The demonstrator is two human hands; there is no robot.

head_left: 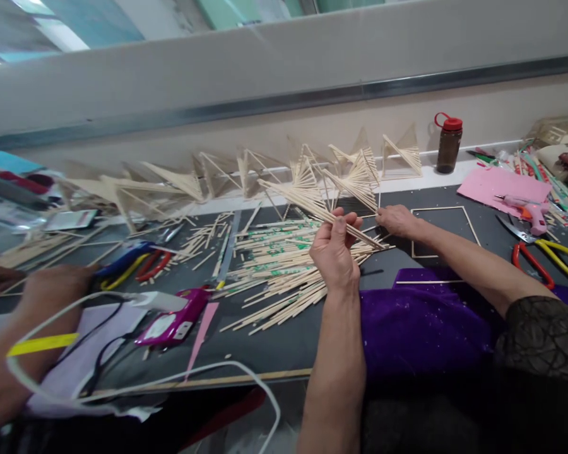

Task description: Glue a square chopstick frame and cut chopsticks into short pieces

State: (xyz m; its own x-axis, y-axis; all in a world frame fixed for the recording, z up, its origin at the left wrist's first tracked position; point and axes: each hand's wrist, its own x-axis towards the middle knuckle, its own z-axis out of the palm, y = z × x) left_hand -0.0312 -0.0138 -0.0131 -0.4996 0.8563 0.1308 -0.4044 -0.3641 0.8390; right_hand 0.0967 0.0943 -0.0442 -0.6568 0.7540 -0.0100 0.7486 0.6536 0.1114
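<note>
My left hand is closed around several thin wooden sticks, which slant from upper left to lower right across the palm. Just beyond it, my right hand pinches the lower right corner of a fan-shaped stick frame. Below and left of my hands lies a loose pile of wooden sticks, some with green-printed wrapping. A square stick frame rests flat to the right of my right hand. One single stick lies on purple cloth in front of me.
Several twisted stick models line the wall. A red-capped bottle, pink glue gun and scissors stand or lie at right. At left are a magenta power strip, white cable, more scissors and another person's arm.
</note>
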